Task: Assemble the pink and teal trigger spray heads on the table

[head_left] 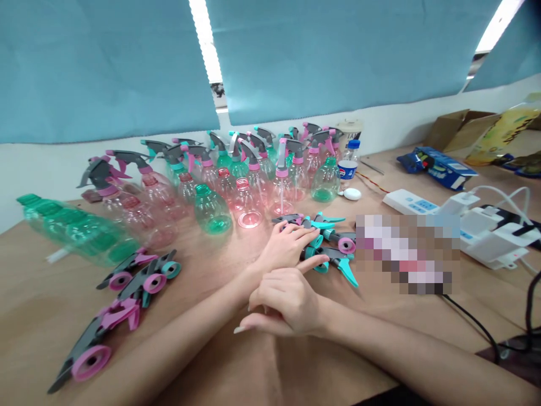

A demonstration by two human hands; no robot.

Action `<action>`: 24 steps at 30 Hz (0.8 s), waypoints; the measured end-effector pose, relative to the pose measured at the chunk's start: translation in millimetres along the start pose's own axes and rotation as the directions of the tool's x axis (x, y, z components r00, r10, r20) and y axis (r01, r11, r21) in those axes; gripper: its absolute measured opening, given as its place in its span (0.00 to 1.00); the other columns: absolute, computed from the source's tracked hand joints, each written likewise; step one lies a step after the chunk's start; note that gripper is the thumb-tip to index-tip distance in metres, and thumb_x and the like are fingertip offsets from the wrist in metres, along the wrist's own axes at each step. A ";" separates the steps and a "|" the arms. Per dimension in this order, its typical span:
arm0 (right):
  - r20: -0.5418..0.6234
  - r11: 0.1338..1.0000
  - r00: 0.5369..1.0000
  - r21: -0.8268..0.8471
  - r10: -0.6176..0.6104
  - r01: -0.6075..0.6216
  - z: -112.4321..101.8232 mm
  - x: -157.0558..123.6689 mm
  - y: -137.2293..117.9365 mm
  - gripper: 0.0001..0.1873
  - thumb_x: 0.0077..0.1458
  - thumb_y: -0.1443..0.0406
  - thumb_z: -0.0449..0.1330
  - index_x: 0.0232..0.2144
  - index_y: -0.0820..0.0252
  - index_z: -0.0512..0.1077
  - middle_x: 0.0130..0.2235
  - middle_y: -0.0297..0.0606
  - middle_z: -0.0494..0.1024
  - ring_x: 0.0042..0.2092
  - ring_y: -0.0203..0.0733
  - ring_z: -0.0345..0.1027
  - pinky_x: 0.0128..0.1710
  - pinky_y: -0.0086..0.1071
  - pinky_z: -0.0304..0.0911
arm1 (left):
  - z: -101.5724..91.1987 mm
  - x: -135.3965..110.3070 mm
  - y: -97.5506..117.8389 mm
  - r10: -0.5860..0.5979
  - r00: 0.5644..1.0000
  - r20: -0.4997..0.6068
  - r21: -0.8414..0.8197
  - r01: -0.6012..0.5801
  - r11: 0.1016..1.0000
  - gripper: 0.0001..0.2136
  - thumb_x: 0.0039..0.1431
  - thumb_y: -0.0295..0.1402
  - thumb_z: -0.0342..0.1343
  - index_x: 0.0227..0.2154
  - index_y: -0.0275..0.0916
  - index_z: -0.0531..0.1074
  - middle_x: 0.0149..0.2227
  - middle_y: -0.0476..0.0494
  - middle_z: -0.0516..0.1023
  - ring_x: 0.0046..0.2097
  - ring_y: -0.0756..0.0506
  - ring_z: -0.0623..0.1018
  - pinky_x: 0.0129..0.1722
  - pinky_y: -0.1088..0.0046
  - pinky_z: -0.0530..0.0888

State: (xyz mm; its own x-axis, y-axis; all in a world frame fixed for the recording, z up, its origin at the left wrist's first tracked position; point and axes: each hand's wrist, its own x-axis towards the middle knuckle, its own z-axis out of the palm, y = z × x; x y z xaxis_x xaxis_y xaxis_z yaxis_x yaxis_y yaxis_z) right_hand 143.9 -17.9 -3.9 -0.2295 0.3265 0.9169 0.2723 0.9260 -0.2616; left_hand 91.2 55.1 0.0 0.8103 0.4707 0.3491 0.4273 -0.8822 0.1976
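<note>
My left hand [288, 246] stretches over a group of loose trigger spray heads [327, 234], grey with pink or turquoise parts. Its fingers are spread and reach onto them, with the thumb sticking out to the right; what lies beneath the palm is hidden. My right hand [287, 301] hovers just in front of the left wrist, loosely curled, thumb apart from the fingers and nothing visible between them. Behind the hands stand clear bottles, among them an uncapped green bottle [212, 210] and an uncapped pink bottle [244, 203]. Several bottles farther back carry spray heads.
More spray heads [91, 344] lie at the left, near a row of green bottles [76, 228] on their sides. At the right are a white power strip [408, 201] with plugs, a black cable [473, 321], a blue packet [448, 168] and a cardboard box [459, 129].
</note>
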 end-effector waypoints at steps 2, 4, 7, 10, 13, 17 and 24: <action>0.010 1.000 1.000 0.018 0.002 -0.002 1.9 -1.7 -0.1 0.23 0.61 0.56 0.53 0.18 0.63 0.67 0.16 0.32 0.70 0.19 0.30 0.63 0.24 0.25 0.59 | 2.6 -0.4 0.8 0.019 1.000 0.013 0.049 -0.020 0.999 0.27 0.59 0.53 0.48 0.54 0.39 0.64 0.55 0.41 0.71 0.55 0.40 0.67 0.57 0.55 0.54; 0.008 1.000 1.000 0.030 -0.007 0.006 4.3 -2.9 -1.0 0.23 0.61 0.55 0.53 0.18 0.64 0.67 0.16 0.32 0.70 0.19 0.30 0.63 0.23 0.25 0.59 | 6.3 -0.2 0.8 0.051 0.999 0.017 0.082 -0.052 0.995 0.30 0.59 0.54 0.45 0.57 0.38 0.61 0.57 0.40 0.68 0.57 0.39 0.65 0.58 0.53 0.52; 0.000 0.999 0.999 0.025 -0.037 0.037 7.1 -3.5 -3.2 0.24 0.60 0.54 0.53 0.18 0.63 0.67 0.15 0.31 0.69 0.18 0.30 0.62 0.22 0.25 0.58 | 9.5 0.6 0.3 0.060 0.998 0.014 0.130 -0.062 0.990 0.31 0.60 0.55 0.42 0.58 0.36 0.59 0.58 0.39 0.67 0.58 0.38 0.64 0.58 0.51 0.51; 0.009 0.999 0.999 0.003 -0.048 0.048 7.7 -3.5 -5.0 0.26 0.60 0.53 0.52 0.17 0.63 0.66 0.14 0.31 0.67 0.18 0.30 0.60 0.20 0.25 0.56 | 8.7 1.1 0.4 0.023 1.000 -0.009 0.164 -0.021 0.986 0.30 0.61 0.53 0.41 0.57 0.36 0.61 0.56 0.38 0.69 0.57 0.37 0.66 0.58 0.51 0.53; 0.023 0.999 0.999 0.008 -0.047 0.047 7.2 -3.8 -5.3 0.26 0.60 0.53 0.52 0.16 0.62 0.66 0.14 0.30 0.66 0.17 0.30 0.59 0.20 0.25 0.55 | 7.3 0.0 0.9 0.045 0.999 -0.013 0.125 -0.043 0.991 0.28 0.62 0.53 0.41 0.54 0.36 0.64 0.54 0.39 0.71 0.56 0.39 0.68 0.58 0.55 0.55; 0.043 0.999 0.998 0.011 -0.046 0.046 6.6 -5.0 -4.0 0.25 0.60 0.53 0.53 0.16 0.62 0.65 0.15 0.30 0.67 0.18 0.30 0.60 0.21 0.26 0.56 | 6.1 -2.4 -1.1 0.065 0.998 0.003 0.085 -0.065 0.994 0.29 0.61 0.54 0.42 0.54 0.35 0.63 0.56 0.39 0.69 0.57 0.40 0.66 0.58 0.57 0.56; 0.077 0.999 0.997 0.021 -0.027 0.025 4.9 -7.8 -3.6 0.25 0.60 0.53 0.53 0.16 0.61 0.65 0.15 0.31 0.66 0.20 0.32 0.60 0.22 0.27 0.56 | 2.1 -11.4 -4.7 0.006 0.999 0.044 0.127 -0.011 0.992 0.31 0.59 0.53 0.47 0.58 0.36 0.59 0.61 0.35 0.61 0.62 0.37 0.60 0.58 0.54 0.58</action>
State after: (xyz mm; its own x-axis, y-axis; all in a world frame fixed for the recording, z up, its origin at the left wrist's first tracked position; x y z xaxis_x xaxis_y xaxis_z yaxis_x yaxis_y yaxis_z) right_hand 140.1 -22.9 -11.6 -0.3084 0.3151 0.8976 0.2468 0.9377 -0.2444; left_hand 80.8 53.9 -6.9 0.8296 0.4647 0.3094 0.4656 -0.8817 0.0760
